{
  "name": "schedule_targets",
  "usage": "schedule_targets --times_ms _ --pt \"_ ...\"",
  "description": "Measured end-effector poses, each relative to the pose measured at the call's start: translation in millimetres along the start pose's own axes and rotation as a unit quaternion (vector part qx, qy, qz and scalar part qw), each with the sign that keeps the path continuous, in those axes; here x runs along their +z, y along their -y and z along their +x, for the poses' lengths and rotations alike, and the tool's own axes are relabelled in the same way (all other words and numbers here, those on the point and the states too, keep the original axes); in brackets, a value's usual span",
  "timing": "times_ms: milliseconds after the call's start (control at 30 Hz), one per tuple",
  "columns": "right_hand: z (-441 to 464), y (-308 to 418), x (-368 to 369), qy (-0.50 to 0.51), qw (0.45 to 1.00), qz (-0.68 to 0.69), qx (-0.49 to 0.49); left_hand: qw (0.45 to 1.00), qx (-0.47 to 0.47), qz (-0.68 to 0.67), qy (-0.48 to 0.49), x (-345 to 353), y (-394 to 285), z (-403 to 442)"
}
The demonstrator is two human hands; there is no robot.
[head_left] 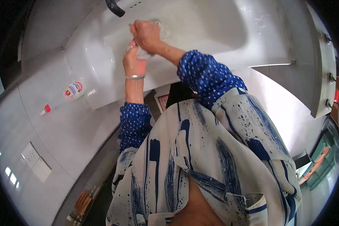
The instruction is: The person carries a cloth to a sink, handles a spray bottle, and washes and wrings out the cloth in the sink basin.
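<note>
Both hands are together over a white sink (199,56), gripping a wet white cloth (143,54). My right hand (146,35) is closed in a fist, higher up in the view. Just below it, my left hand (133,62) is wrapped round the cloth, with a silver bangle (135,77) on its wrist. Part of the cloth shows between the hands; whitish material also appears beside my right fist near the drain, but whether it is the same cloth I cannot tell. My fingers partly hide the cloth.
A black faucet spout (115,8) hangs over the sink's far side. On the ledge to the left lies a clear bottle (73,89) with a red cap. Wall sockets (35,161) are at lower left, and a green container (322,162) is at far right.
</note>
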State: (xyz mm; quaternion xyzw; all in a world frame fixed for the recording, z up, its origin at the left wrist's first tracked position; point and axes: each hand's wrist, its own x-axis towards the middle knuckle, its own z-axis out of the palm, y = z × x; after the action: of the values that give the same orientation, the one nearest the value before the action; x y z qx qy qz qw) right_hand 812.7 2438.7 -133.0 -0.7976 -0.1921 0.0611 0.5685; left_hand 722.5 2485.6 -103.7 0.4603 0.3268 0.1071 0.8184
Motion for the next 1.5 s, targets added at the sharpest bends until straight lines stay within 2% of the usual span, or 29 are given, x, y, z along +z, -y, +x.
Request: schedule_targets --times_ms 100,133,167,233,267,300,333,400,467,500,533,567,633,700,767,833,900,933,967,1033,1100,1133,1200,1267,1300,1333,1367,1467,1500 --pt "-13.1 8.4 13.1 0.001 1.000 0.005 0.016 0.999 0.009 -0.050 0.000 -16.6 3.7 5.7" --pt "-30.1 18.8 21.0 0.015 0.999 0.030 0.010 0.991 -0.021 -0.095 -0.094 -19.4 -3.0 6.0" --pt "-57.0 33.7 31.0 -0.007 0.999 0.015 -0.043 0.991 -0.019 -0.099 -0.093 -24.1 -4.9 9.5" --pt "-58.1 39.4 18.4 -0.018 0.995 0.071 -0.067 0.990 0.052 -0.088 0.096 -35.1 -4.0 8.2" --pt "-48.6 32.2 14.9 -0.015 0.995 0.076 -0.057 0.996 0.022 -0.028 0.076 -18.6 -10.2 4.0" --pt "-26.0 5.0 20.5 0.011 0.999 0.033 0.004 1.000 0.001 0.011 -0.011 -12.7 -7.4 -4.1" --pt "-4.9 2.5 9.9 -0.038 0.997 -0.036 0.061 0.996 0.044 0.072 0.012 -3.1 -9.6 -20.3" --pt "0.6 -2.2 8.0 -0.038 0.997 -0.044 0.042 0.986 0.092 0.128 0.051 0.5 -8.5 -17.0" --pt "-28.1 15.8 18.6 -0.013 1.000 -0.008 0.001 0.994 0.000 -0.105 -0.029 -28.1 2.0 3.4" --pt "-47.2 32.2 22.5 0.014 0.999 0.020 -0.021 0.992 0.003 -0.068 -0.102 -34.5 -3.4 6.3" --pt "-66.1 42.9 24.5 0.013 0.993 0.049 -0.109 0.996 0.014 -0.079 -0.048 -30.6 -11.1 -0.7" --pt "-62.8 39.8 28.9 0.016 0.992 0.052 -0.111 0.996 0.025 -0.089 0.008 -24.8 -16.6 -6.0" --pt "-41.6 17.0 37.2 -0.013 0.996 -0.045 -0.079 0.997 0.024 -0.072 -0.003 -27.1 -7.8 -3.1" --pt "4.9 2.7 25.2 -0.002 0.998 -0.048 0.041 0.998 0.022 -0.058 -0.010 -25.2 -3.2 -6.3" --pt "5.0 3.6 25.7 -0.008 0.997 -0.062 0.035 0.997 0.020 -0.071 0.004 -16.9 -8.2 -12.2" --pt "-39.4 29.0 35.6 0.003 0.997 -0.026 -0.071 0.996 0.052 -0.073 -0.017 -38.6 -3.3 1.4" --pt "-40.1 18.7 38.2 0.008 0.998 -0.017 -0.053 0.981 0.024 -0.193 0.009 -37.8 -7.8 3.5" --pt "-37.5 12.1 38.7 0.011 0.999 -0.004 -0.033 0.998 0.021 -0.056 0.031 -44.2 -3.3 15.4" --pt "-37.8 5.2 37.2 0.017 1.000 0.009 -0.009 0.992 0.004 -0.071 -0.101 -19.2 -6.2 -0.9" --pt "1.1 -11.1 23.2 -0.002 0.997 -0.070 0.037 0.999 0.006 -0.039 0.016 -11.5 -5.8 -12.8" --pt "-6.0 -0.8 22.3 0.012 0.998 -0.046 0.041 0.999 0.016 -0.043 -0.003 -21.8 -0.7 -4.4" --pt "-24.3 12.8 29.9 0.011 0.999 -0.029 -0.010 0.998 0.028 -0.051 -0.031 -32.4 1.9 -0.7" --pt "-68.4 55.0 21.6 0.013 0.991 0.073 -0.115 0.986 0.044 -0.155 0.036 -44.1 -3.6 2.2" --pt "-56.9 38.4 28.4 0.011 0.995 0.011 -0.094 0.979 0.077 -0.181 0.056 -30.6 -10.4 -1.8" --pt "-48.0 25.4 33.9 0.017 0.996 -0.056 -0.072 0.993 0.061 -0.104 0.006 -26.5 -7.5 -1.9" --pt "-23.5 20.5 17.8 0.081 0.995 0.046 0.025 0.998 0.038 -0.024 -0.049 -25.7 -2.6 -7.8" --pt "-2.0 -6.1 28.9 0.034 0.998 -0.054 0.026 0.998 0.035 -0.019 -0.049 -23.9 -0.4 -17.5" --pt "4.7 -18.6 19.4 0.068 0.995 -0.078 -0.015 1.000 0.006 -0.020 0.020 -24.5 -4.2 -32.3" --pt "0.5 -7.6 15.1 0.108 0.994 -0.023 -0.012 1.000 0.000 -0.021 0.017 -29.3 -5.6 -33.2"
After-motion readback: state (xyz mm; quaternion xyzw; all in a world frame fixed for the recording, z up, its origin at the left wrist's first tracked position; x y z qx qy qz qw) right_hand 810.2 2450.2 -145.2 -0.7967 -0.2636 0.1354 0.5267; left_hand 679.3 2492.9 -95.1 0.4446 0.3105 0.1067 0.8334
